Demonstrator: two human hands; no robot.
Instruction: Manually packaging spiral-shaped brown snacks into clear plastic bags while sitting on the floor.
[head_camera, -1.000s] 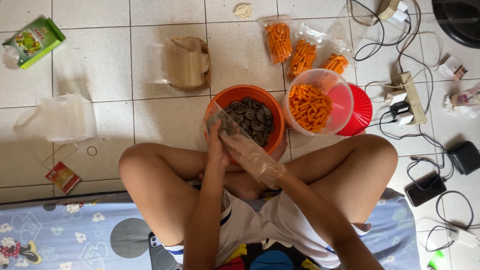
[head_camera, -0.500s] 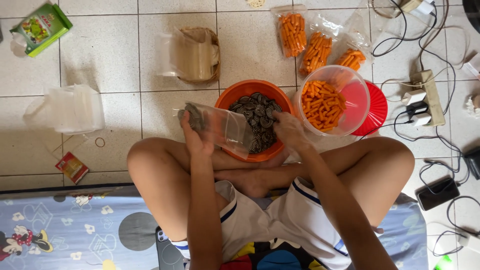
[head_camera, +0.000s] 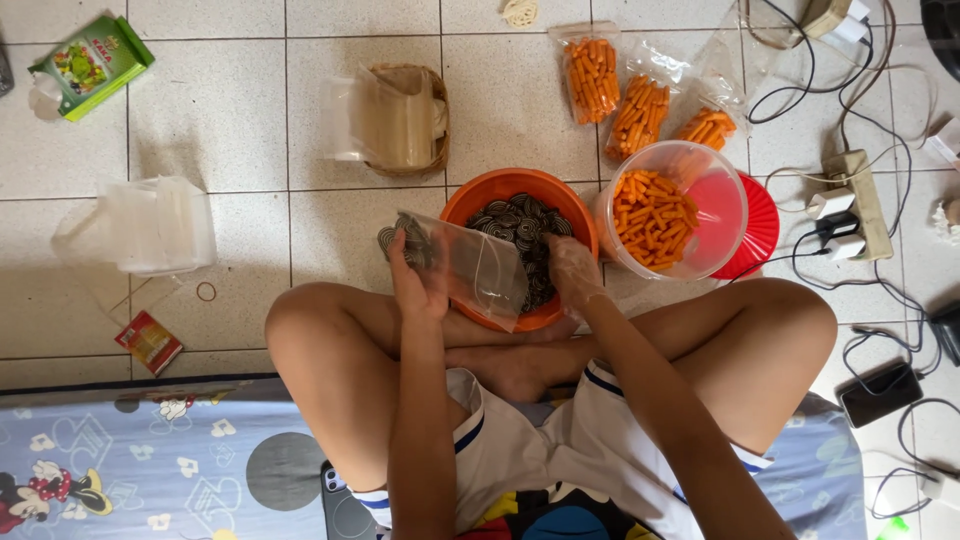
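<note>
My left hand (head_camera: 418, 285) holds a clear plastic bag (head_camera: 470, 268) by its mouth, and the bag holds a few dark striped snack discs. The bag lies tilted across the rim of an orange bowl (head_camera: 470, 195) full of the same dark discs (head_camera: 525, 225). My right hand (head_camera: 575, 272), in a thin clear glove, rests at the bowl's right edge beside the bag and holds nothing that I can see. I sit cross-legged on the tiled floor with the bowl in front of my knees.
A clear tub of orange snack sticks (head_camera: 655, 215) stands on a red lid (head_camera: 750, 225) right of the bowl. Three filled bags of orange sticks (head_camera: 640, 110) lie behind it. A basket with empty bags (head_camera: 400, 120), a bag stack (head_camera: 145, 225), a green box (head_camera: 92, 62), cables and a power strip (head_camera: 860, 205) lie around.
The bag has swung left and down across the bowl's rim in my left hand. My right hand has let go of it and moved to the bowl's right edge.
</note>
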